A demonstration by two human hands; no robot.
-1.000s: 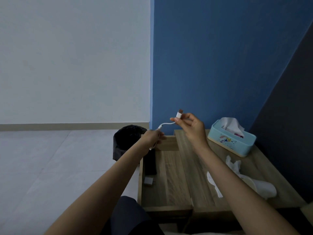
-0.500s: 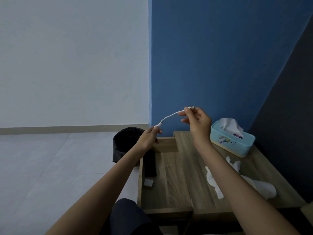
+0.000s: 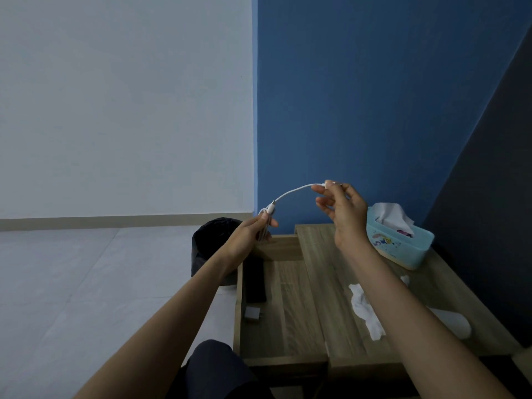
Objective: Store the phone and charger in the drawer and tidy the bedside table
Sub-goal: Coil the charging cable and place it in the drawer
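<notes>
Our left grip (image 3: 253, 233) clasps the coiled bundle of a thin white charging cable (image 3: 290, 192) at centre frame; our right grip (image 3: 345, 214) pinches its free end, up and to the right. Directly below the left grip we see the open wooden drawer (image 3: 290, 306).

Right hand (image 3: 342, 214) lifted higher, away from left hand (image 3: 253, 234), cable (image 3: 290, 192) span longer
</notes>
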